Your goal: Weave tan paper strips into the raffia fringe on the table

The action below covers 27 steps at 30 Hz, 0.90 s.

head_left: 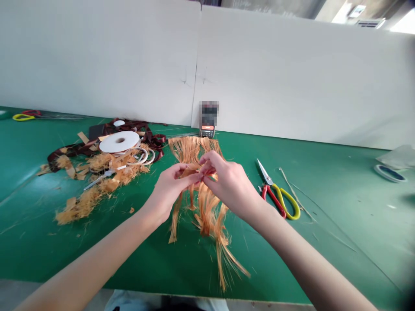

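Note:
Orange-tan fringed fibre strips [207, 201] hang and lie across the middle of the green table, their loose strands trailing toward the front edge. Both hands meet over the upper part of them. My left hand [170, 185] pinches a piece of the fibre between thumb and fingers. Fingertips of my right hand [223, 177] press together against the left ones on the same fibre; the exact spot gripped is partly hidden. Just right of my right forearm lie pliers with red handles [274, 201] and scissors with yellow handles [287, 203], close together.
A white spool [119, 141], dark brown ribbon [76, 149], white-handled scissors [100, 178] and fibre scraps [81, 205] are heaped on the left. A phone [208, 121] leans on the white partition [292, 77]. A roll of tape [389, 172] lies far right on the green table [145, 259].

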Each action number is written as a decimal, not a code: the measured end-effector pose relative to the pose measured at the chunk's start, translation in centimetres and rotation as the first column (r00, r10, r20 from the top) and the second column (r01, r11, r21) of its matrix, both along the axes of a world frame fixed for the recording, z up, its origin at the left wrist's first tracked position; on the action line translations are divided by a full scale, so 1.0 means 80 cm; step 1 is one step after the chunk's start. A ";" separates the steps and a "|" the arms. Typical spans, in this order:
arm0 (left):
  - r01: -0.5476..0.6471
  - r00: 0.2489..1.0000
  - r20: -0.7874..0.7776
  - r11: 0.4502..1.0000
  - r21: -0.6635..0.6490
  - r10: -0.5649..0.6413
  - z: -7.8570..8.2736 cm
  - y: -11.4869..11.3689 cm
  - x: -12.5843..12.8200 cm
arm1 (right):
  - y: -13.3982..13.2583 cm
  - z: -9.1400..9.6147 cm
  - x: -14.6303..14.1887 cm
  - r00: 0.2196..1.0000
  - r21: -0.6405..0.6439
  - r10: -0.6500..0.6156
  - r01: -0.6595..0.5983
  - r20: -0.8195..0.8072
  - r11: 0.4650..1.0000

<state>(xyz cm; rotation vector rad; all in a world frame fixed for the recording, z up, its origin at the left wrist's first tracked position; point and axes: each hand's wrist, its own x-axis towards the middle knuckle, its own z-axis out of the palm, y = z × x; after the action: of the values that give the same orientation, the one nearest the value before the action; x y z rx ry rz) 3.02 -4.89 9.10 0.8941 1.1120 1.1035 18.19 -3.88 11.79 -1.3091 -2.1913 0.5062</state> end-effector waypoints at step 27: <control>-0.059 0.989 0.140 0.997 0.047 0.052 -0.012 0.012 -0.022 | -0.008 -0.044 0.054 0.882 -0.216 -0.372 0.318 -0.290 0.923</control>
<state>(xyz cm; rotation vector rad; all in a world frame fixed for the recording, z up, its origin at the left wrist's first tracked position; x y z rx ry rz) 1.25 -3.92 8.15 0.8175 1.0028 1.2263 22.50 -4.54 8.30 -1.5385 -1.6271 0.7119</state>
